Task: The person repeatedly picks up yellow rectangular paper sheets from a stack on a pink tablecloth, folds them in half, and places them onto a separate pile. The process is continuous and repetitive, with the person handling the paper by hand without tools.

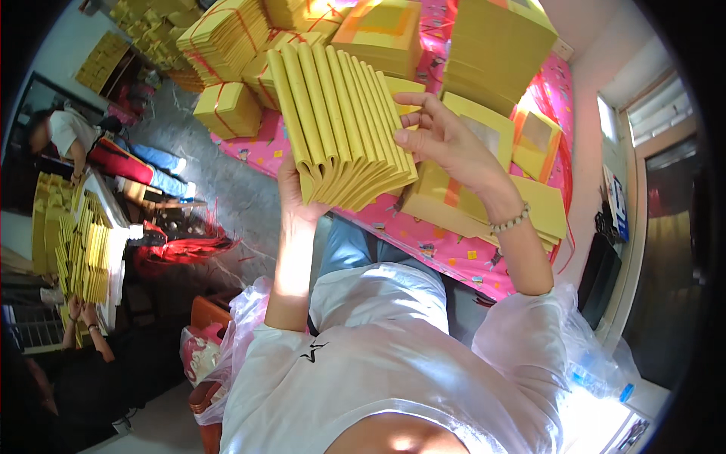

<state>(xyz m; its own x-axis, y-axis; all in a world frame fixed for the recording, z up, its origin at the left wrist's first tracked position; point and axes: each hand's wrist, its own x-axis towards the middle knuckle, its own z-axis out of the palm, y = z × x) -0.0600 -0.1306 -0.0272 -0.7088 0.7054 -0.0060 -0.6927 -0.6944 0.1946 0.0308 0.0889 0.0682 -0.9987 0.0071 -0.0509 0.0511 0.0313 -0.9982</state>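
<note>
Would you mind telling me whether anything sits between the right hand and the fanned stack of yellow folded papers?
Nothing visible does. The right hand already touches the right edge of the yellow paper stack, while the left hand grips it from below.

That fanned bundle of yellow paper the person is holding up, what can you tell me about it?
The fanned bundle of yellow paper is a stack of folded sheets, plain yellow, thin and matte, their rounded folds spread like a fan at the top. It is held up, tilted, above the pink patterned tabletop. The left hand grips its lower end from below; the right hand touches its right edge with the fingertips. More yellow stacks lie behind it.
</note>
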